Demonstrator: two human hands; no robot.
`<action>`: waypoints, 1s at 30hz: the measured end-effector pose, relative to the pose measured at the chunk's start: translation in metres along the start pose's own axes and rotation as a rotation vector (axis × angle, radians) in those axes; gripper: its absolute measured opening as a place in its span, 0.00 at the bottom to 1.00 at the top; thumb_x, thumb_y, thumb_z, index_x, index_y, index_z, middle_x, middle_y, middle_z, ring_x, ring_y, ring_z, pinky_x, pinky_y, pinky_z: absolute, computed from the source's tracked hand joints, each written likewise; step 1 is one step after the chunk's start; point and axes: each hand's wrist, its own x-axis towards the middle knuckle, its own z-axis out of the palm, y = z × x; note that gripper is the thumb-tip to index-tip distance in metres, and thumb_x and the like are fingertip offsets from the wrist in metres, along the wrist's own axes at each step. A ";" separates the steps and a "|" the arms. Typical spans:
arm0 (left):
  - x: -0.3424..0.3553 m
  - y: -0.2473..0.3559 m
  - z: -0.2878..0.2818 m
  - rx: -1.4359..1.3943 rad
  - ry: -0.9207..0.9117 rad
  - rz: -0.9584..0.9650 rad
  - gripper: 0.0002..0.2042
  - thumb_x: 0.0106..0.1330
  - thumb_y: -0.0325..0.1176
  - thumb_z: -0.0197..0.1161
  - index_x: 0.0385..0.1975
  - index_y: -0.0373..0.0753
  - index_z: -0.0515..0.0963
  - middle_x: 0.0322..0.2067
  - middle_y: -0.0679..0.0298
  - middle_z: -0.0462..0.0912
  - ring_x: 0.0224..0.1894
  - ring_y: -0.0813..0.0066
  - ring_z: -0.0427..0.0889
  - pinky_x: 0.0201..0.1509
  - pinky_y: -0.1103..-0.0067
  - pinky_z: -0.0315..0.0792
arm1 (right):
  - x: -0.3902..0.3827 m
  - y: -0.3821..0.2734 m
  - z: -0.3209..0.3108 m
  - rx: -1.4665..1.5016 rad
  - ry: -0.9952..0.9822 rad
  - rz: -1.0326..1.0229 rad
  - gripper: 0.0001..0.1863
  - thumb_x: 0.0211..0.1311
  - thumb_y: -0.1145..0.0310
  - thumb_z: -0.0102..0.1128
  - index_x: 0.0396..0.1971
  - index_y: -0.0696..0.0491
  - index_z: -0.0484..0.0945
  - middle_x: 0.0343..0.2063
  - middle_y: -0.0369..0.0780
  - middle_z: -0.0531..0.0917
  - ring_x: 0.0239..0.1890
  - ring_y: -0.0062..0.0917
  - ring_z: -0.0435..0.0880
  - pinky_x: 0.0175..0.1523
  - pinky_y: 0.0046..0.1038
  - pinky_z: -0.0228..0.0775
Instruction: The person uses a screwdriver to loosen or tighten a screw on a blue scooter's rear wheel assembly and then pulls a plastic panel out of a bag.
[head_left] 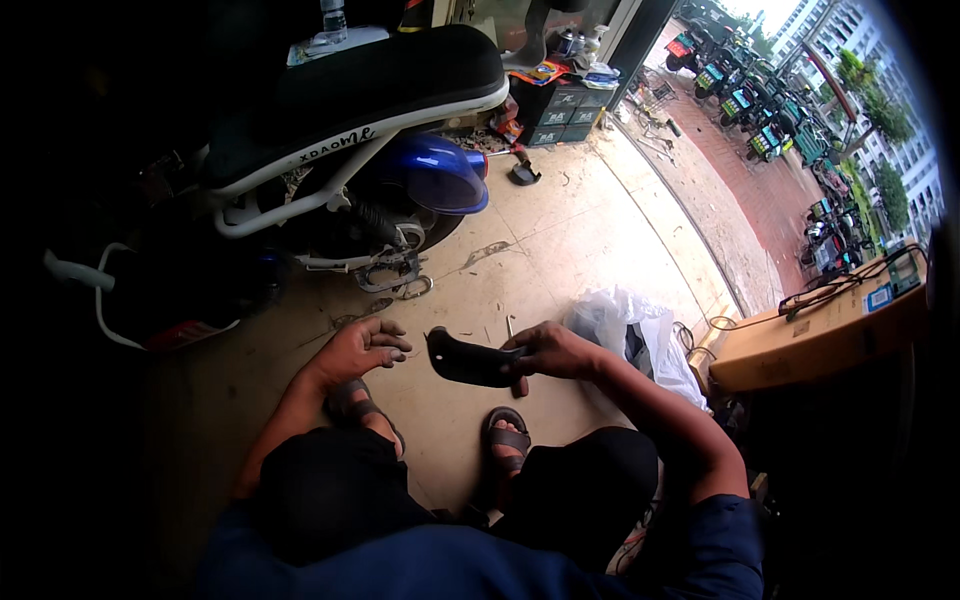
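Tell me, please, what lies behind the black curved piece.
Pale floor shows around the black curved piece in the right hand; whatever lies directly behind it is covered and cannot be seen.

The shirt [440,560] is navy; trousers [590,475] seem black; sandals [510,438] are strappy.

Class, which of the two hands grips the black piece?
The right hand: it pinches one end of the black piece. The left hand, apart from it, looks empty.

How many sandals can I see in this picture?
2: the left sandal, below the left hand, and the right sandal, below the black curved plate. No others are visible.
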 end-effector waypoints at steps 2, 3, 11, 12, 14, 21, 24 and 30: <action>-0.022 0.011 0.010 0.059 0.080 0.031 0.20 0.71 0.26 0.65 0.61 0.30 0.74 0.53 0.55 0.86 0.53 0.72 0.85 0.56 0.75 0.78 | -0.053 0.029 0.005 0.062 0.221 -0.034 0.18 0.64 0.65 0.69 0.49 0.61 0.87 0.34 0.42 0.90 0.35 0.20 0.88 0.48 0.24 0.77; -0.035 0.017 0.017 0.080 0.135 0.037 0.20 0.71 0.26 0.66 0.61 0.29 0.74 0.52 0.54 0.86 0.53 0.72 0.85 0.56 0.75 0.79 | -0.078 0.056 0.011 0.092 0.356 -0.008 0.18 0.64 0.65 0.69 0.48 0.62 0.87 0.33 0.40 0.90 0.35 0.18 0.87 0.47 0.23 0.77; -0.134 0.020 0.034 -0.122 0.336 0.199 0.13 0.75 0.26 0.62 0.55 0.30 0.75 0.48 0.53 0.87 0.46 0.71 0.88 0.50 0.77 0.83 | -0.232 0.250 0.084 0.643 0.989 0.026 0.16 0.65 0.71 0.71 0.49 0.63 0.86 0.37 0.40 0.90 0.34 0.21 0.88 0.40 0.24 0.81; -0.149 0.026 0.038 -0.119 0.362 0.206 0.13 0.75 0.26 0.61 0.55 0.30 0.75 0.48 0.53 0.87 0.46 0.70 0.88 0.51 0.76 0.83 | -0.241 0.256 0.090 0.676 1.014 0.043 0.16 0.64 0.71 0.71 0.49 0.63 0.86 0.38 0.40 0.90 0.35 0.22 0.88 0.40 0.25 0.81; -0.171 0.038 0.049 -0.082 0.479 0.229 0.12 0.75 0.27 0.61 0.55 0.30 0.75 0.47 0.53 0.87 0.47 0.69 0.88 0.53 0.75 0.83 | -0.253 0.256 0.097 0.516 1.123 0.124 0.17 0.64 0.72 0.71 0.49 0.64 0.86 0.38 0.40 0.90 0.35 0.23 0.88 0.39 0.26 0.81; -0.187 0.084 0.088 0.078 0.515 0.362 0.11 0.75 0.29 0.62 0.54 0.33 0.78 0.46 0.58 0.88 0.48 0.72 0.86 0.56 0.75 0.80 | -0.240 0.295 0.070 0.223 1.315 0.309 0.19 0.59 0.62 0.68 0.47 0.57 0.89 0.25 0.44 0.90 0.27 0.27 0.90 0.37 0.30 0.80; -0.171 0.117 0.110 0.282 0.453 0.371 0.12 0.75 0.28 0.63 0.54 0.33 0.78 0.47 0.58 0.88 0.49 0.74 0.85 0.57 0.77 0.78 | -0.232 0.297 0.057 0.078 1.349 0.343 0.21 0.59 0.60 0.66 0.49 0.57 0.88 0.31 0.49 0.91 0.35 0.36 0.91 0.46 0.34 0.80; -0.093 0.195 0.176 0.698 0.148 0.370 0.14 0.69 0.23 0.62 0.54 0.32 0.79 0.48 0.59 0.87 0.51 0.73 0.84 0.60 0.76 0.76 | -0.205 0.317 0.014 0.126 1.256 0.356 0.20 0.59 0.61 0.67 0.48 0.57 0.88 0.34 0.50 0.91 0.37 0.37 0.91 0.48 0.34 0.80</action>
